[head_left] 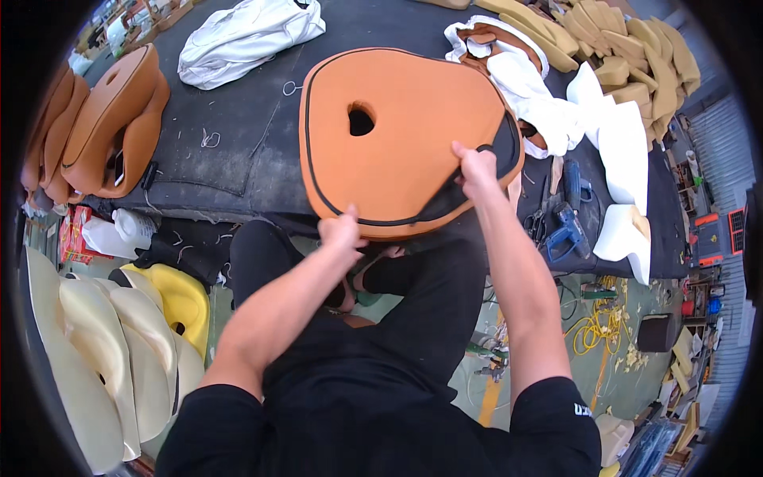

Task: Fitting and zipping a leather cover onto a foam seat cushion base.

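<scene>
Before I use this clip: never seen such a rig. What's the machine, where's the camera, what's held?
No machine: these are a person's own bare hands. The single picture comes from a fisheye camera worn on the head, looking down, so straight edges bend near the rim. Picture left is the person's left.

The left hand grips the near edge of an orange cushion with black trim and a hole; the right hand grips it by its black section.

Around it on the dark table: white fabric, more orange cushions at left, blue hand tools and tan foam pieces at right.
</scene>
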Available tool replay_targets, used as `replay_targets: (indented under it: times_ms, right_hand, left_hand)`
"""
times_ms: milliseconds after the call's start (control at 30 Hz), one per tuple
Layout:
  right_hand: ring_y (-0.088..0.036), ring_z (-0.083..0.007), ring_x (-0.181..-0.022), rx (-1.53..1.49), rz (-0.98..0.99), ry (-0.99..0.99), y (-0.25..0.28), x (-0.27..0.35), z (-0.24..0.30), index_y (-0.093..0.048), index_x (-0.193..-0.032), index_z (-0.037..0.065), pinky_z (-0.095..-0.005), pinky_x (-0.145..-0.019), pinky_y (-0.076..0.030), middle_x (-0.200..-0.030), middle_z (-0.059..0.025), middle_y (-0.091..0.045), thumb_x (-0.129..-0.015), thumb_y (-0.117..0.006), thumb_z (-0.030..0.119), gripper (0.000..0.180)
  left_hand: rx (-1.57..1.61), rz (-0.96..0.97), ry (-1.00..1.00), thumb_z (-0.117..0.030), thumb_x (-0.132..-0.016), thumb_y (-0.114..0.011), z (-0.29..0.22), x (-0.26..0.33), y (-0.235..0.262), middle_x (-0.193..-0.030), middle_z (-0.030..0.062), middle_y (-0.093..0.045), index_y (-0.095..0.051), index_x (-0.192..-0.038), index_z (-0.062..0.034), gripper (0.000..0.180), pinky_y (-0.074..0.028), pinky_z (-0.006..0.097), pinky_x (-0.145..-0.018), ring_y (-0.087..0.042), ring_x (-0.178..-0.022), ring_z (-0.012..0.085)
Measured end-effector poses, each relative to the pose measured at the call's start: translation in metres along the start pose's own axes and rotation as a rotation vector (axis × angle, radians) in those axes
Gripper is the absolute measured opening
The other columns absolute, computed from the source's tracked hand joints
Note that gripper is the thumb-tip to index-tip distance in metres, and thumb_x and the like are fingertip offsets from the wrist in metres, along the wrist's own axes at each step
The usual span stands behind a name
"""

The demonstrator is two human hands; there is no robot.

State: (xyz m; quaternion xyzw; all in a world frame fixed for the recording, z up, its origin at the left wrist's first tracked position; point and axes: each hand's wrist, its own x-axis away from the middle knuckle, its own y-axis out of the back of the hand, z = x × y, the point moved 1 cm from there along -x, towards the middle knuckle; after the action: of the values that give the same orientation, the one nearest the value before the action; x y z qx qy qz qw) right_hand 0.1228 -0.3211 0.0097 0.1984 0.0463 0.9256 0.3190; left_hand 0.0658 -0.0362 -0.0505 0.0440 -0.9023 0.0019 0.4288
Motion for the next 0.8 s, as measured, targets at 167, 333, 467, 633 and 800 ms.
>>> replay_targets:
  times_ms: [167, 333, 467, 633, 800]
  right_hand:
    - [-0.07, -0.0238, -0.073, -0.363, 0.139, -0.104, -0.069, 0.065, 0.004, -0.066, -0.115, 0.003, -0.0326, -0.051, -0.054, -0.102, -0.0107, -0.072, -0.098, -0.073, 0.025, 0.029]
    - [-0.074, -0.0275, -0.089, -0.572, 0.222, -0.245, -0.129, 0.117, -0.029, -0.06, -0.131, 0.0, -0.0346, -0.063, -0.059, -0.117, -0.0148, -0.068, -0.105, -0.065, 0.036, 0.044]
    - [-0.073, -0.021, -0.091, -0.528, 0.302, -0.29, -0.099, 0.127, -0.034, -0.062, -0.121, 0.002, -0.0334, -0.07, -0.06, -0.107, -0.011, -0.073, -0.108, -0.06, 0.04, 0.04]
    - [-0.07, -0.0164, -0.073, -0.047, 0.541, -0.152, -0.084, 0.144, -0.027, -0.069, -0.104, 0.003, -0.0316, -0.062, -0.057, -0.094, -0.0072, -0.075, -0.106, -0.064, 0.031, 0.029]
    - [-0.068, -0.0363, -0.091, 0.916, 0.401, 1.217, -0.099, 0.145, 0.033, -0.07, -0.1, 0.003, -0.0446, -0.078, -0.057, -0.088, -0.0147, -0.066, -0.086, -0.079, 0.021, 0.025]
  left_hand:
    - [0.075, -0.292, -0.58, -0.033, -0.097, -0.072, -0.105, -0.07, 0.085, -0.093, 0.0183, -0.066, -0.049, -0.141, 0.0064, 0.064, -0.047, 0.034, -0.06, -0.063, -0.07, 0.0219]
    - [0.12, -0.315, -0.768, -0.028, -0.092, -0.081, -0.084, -0.082, 0.079, -0.113, 0.0185, -0.068, -0.046, -0.137, 0.0074, 0.067, -0.055, 0.037, -0.09, -0.067, -0.101, 0.0224]
    - [-0.061, -0.376, -0.833, -0.039, -0.09, -0.083, -0.044, -0.043, 0.058, -0.091, 0.0124, -0.07, -0.061, -0.113, 0.0027, 0.052, -0.054, 0.038, -0.083, -0.068, -0.086, 0.0253]
    - [-0.368, -0.221, -0.483, -0.053, -0.088, -0.08, -0.05, -0.05, 0.068, -0.076, 0.0162, -0.073, -0.068, -0.074, -0.0004, 0.055, -0.055, 0.045, -0.076, -0.073, -0.079, 0.0324]
    - [0.043, -0.111, -0.578, -0.031, -0.091, -0.085, -0.031, -0.042, 0.067, -0.064, 0.0024, -0.059, -0.054, -0.074, -0.0041, 0.044, -0.048, 0.027, -0.05, -0.062, -0.058, 0.0102]
